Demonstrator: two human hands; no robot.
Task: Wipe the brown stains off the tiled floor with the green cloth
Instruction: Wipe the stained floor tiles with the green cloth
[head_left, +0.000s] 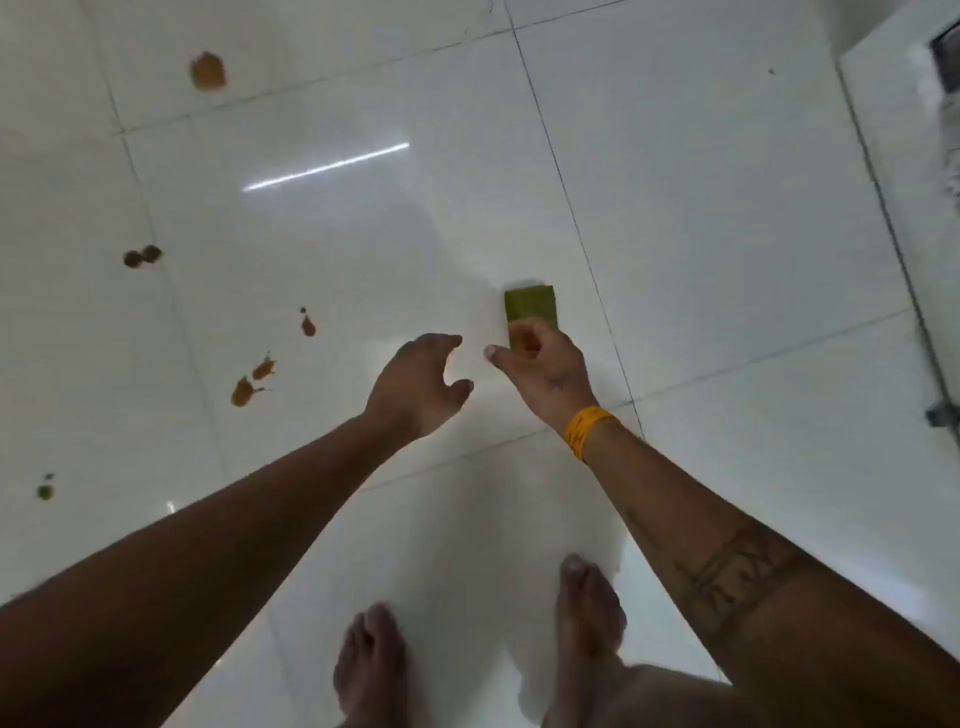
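Right hand (540, 364) grips green cloth (530, 306); left hand (415, 384) open — brown stains (249, 384) apart.

Place: an indoor room, most likely in a home; which room cannot be told.
Floor: large glossy white square floor tiles (701, 182) with thin dark grout lines, reflecting a long ceiling light.
Feet: two bare feet (589, 608) stand directly on the tiles, which suits a home.
Edge: a raised white tiled ledge (883, 130) runs along the right side.
Mess: brown splotches of spilled matter (208, 71) dot the tiles at the left.
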